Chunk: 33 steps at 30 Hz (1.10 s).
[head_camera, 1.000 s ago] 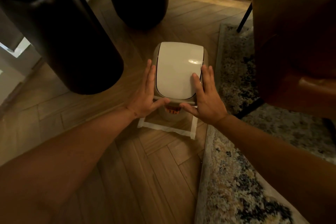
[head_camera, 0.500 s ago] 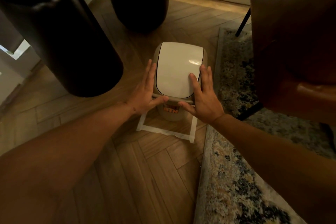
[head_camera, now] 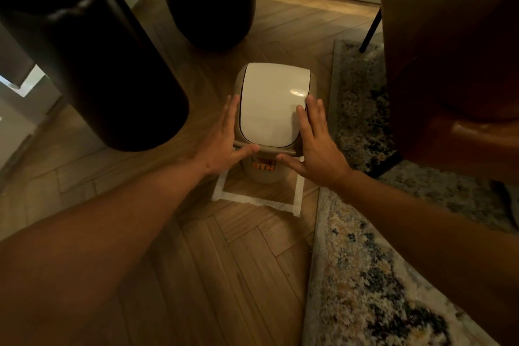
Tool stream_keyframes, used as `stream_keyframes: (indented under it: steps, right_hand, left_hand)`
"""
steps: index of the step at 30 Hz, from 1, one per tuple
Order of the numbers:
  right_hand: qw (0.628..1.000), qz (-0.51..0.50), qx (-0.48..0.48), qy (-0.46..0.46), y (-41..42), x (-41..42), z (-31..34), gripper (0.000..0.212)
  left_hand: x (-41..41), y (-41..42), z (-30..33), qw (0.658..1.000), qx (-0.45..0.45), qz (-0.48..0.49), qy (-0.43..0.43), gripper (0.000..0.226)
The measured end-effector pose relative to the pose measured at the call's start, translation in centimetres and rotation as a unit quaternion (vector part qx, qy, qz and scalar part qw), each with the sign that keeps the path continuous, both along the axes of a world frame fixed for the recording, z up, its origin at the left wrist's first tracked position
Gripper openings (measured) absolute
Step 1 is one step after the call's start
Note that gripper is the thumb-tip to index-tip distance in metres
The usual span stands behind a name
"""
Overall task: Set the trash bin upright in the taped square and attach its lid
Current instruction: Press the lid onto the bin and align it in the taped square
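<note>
Both hands have slid slightly back along the lid [head_camera: 273,105]. Bin [head_camera: 265,171] stands upright inside the taped square [head_camera: 252,201], lid on. Left hand [head_camera: 222,143] at 9 o'clock, right hand [head_camera: 318,146] at 3, flat, fingers spread, pressing its sides. Rug [head_camera: 365,275] at 4 o'clock.

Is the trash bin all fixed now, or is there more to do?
Nearly done. The trash bin stands upright inside the taped square, and its lid sits on top. The left hand and right hand lie flat along the lid's sides. Whether it has clicked on can't be seen; then just let go.
</note>
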State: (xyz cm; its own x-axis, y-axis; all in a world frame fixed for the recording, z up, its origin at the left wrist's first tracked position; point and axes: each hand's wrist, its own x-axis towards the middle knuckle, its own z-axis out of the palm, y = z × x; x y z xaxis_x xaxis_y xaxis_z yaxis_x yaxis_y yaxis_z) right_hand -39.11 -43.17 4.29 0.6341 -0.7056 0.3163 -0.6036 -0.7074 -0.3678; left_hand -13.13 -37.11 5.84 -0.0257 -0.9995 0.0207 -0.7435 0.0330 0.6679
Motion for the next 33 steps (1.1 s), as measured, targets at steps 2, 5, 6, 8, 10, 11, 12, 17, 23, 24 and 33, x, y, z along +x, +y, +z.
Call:
stream_keyframes:
  steps: [2, 5, 6, 8, 10, 11, 12, 17, 23, 24, 33]
  right_hand:
    - [0.999, -0.016, 0.041, -0.029, 0.2, -0.2, 0.9, 0.120]
    - [0.993, -0.054, 0.081, -0.066, 0.2, -0.2, 2.1, 0.128]
    - [0.992, -0.060, 0.089, -0.073, 0.0, 0.0, 2.4, 0.128]
    - [0.986, -0.071, 0.114, -0.095, -0.4, 0.6, 2.9, 0.126]
    - [0.978, -0.080, 0.145, -0.125, -0.6, 1.4, 3.1, 0.126]
    - [0.975, -0.082, 0.159, -0.135, -0.6, 1.9, 3.1, 0.127]
    - [0.972, -0.086, 0.170, -0.141, -0.4, 2.2, 3.0, 0.129]
    - [0.969, -0.103, 0.180, -0.137, 0.2, 3.0, 2.5, 0.134]
    - [0.969, -0.087, 0.183, -0.138, 0.0, 2.7, 2.2, 0.137]
    - [0.970, -0.083, 0.186, -0.134, 0.0, 2.4, 2.2, 0.138]
    - [0.946, -0.049, 0.268, -0.175, 0.4, 0.4, 1.8, 0.119]
  left_hand:
    - [-0.2, 0.2, 0.4, 0.999, -0.009, 0.021, 0.028, 0.128]
    - [-0.2, 0.0, 1.2, 0.997, -0.026, 0.057, 0.052, 0.134]
    - [-0.2, -0.1, 1.5, 0.997, -0.035, 0.052, 0.047, 0.134]
    - [-0.4, -0.5, 1.8, 0.998, -0.044, 0.026, 0.029, 0.135]
    - [-0.5, -0.7, 1.8, 0.999, -0.031, 0.011, 0.026, 0.138]
    - [-0.6, -0.8, 1.7, 0.999, -0.021, 0.010, 0.035, 0.139]
    - [-0.6, -0.8, 1.6, 0.999, -0.012, 0.010, 0.045, 0.139]
    - [0.0, -0.9, 1.5, 0.998, 0.008, -0.019, 0.063, 0.141]
    - [0.3, -1.0, 1.7, 0.997, 0.020, -0.013, 0.067, 0.143]
    - [0.4, -1.0, 1.7, 0.997, 0.025, -0.013, 0.067, 0.143]
    - [1.0, -0.4, 1.6, 0.991, 0.043, 0.023, 0.122, 0.118]
